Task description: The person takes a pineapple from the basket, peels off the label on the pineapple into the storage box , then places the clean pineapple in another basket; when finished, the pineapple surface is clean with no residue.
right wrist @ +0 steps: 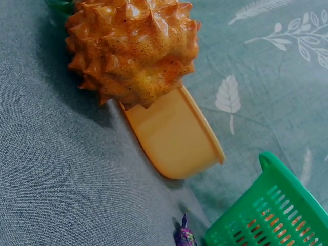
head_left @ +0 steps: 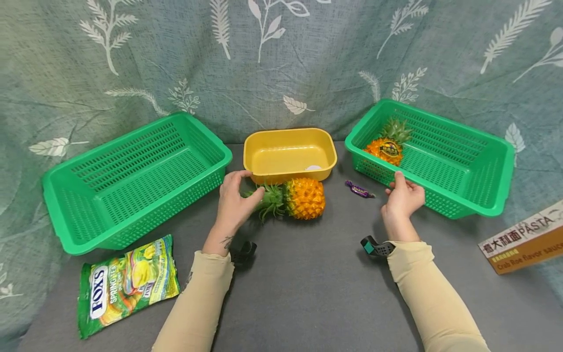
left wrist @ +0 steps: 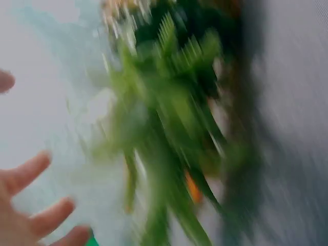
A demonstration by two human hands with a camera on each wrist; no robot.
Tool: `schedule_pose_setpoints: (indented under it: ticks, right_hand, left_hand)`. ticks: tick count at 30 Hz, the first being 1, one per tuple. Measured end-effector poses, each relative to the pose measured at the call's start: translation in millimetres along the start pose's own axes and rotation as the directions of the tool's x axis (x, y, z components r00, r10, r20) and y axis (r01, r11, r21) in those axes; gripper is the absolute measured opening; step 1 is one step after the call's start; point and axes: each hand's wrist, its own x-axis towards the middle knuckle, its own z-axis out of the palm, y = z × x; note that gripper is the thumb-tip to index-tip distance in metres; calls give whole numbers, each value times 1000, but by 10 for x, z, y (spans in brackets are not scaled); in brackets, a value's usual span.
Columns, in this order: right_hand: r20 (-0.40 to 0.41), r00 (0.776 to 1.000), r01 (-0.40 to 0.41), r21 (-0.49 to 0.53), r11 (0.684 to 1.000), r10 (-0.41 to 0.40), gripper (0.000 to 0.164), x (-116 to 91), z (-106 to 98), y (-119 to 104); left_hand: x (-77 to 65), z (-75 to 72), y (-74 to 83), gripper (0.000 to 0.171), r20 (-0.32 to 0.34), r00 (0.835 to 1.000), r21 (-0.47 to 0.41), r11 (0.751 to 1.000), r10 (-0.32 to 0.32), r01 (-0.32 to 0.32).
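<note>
Thumb and fingers of the left hand (head_left: 235, 199) are spread wide beside the leafy crown (head_left: 271, 200) of the pineapple (head_left: 306, 199), gripping nothing; whether the thumb touches a leaf I cannot tell. That fruit lies sideways on the grey table (head_left: 308, 288), just in front of the yellow tub (head_left: 281, 159). The right hand (head_left: 402, 199), fingers loosely bent, seems to hold nothing at the front of the right green basket (head_left: 446, 200); contact there is unclear. A purple-wrapped candy (head_left: 360, 189) lies near it. Judging progress, a 2nd pineapple (head_left: 388, 151) is already inside that basket, while 1 remains out, like the candy, the FOX'S bag (head_left: 129, 286) by the left green basket (head_left: 149, 214), and the pasta box (head_left: 523, 239).
</note>
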Motion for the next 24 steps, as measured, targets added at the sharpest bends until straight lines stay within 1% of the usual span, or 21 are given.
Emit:
schedule_pose_setpoints:
  ticks: [2,3,4,6,8,10,11,13,15,18,20,22,24]
  right_hand:
    - [-1,1000,-9,-4,1000,9,20,1,-2,-9]
    - [-2,1000,-13,-1,1000,13,20,3,-1,-13]
    - [-2,1000,-14,-2,1000,14,20,3,0,-15]
    - [-2,1000,-14,-6,1000,14,19,4,2,-15]
    - [-3,1000,-10,-5,1000,10,19,4,8,-14]
    - [-3,1000,-7,-4,1000,7,19,5,10,-12]
    - [-4,1000,-7,-1,1000,7,19,6,10,-12]
    - [-5,1000,-9,3,1000,9,20,7,10,-14]
    - [-5,1000,-12,2,1000,12,20,8,10,-17]
    - [-3,1000,-15,4,1000,15,21,13,12,-22]
    - [-1,1000,-13,3,1000,13,21,11,11,-21]
    - [1,1000,-10,3,1000,10,21,11,10,-19]
    - [1,1000,-9,7,1000,9,21,9,9,-18]
  left_hand:
    - [6,55,149,47,-76,995,88,994,69,-62]
    - [9,92,233,47,-99,990,135,987,105,-91]
    - [13,131,321,47,-107,984,176,977,141,-121]
    - [25,221,494,47,-82,978,255,952,194,-168]
    - [43,328,644,49,-21,977,324,926,211,-193]
    - [68,450,757,52,50,980,395,897,193,-197]
    - [84,515,797,55,82,981,432,881,174,-192]
    - [116,643,845,61,134,984,501,849,118,-170]
    - [145,755,872,67,170,984,561,817,43,-132]
    - [175,886,880,76,190,980,632,772,-67,-70]
    - [185,949,864,80,186,976,662,748,-115,-38]
    - [184,987,842,82,183,973,684,730,-142,-22]
    - [179,1003,816,80,183,972,687,726,-150,-17]
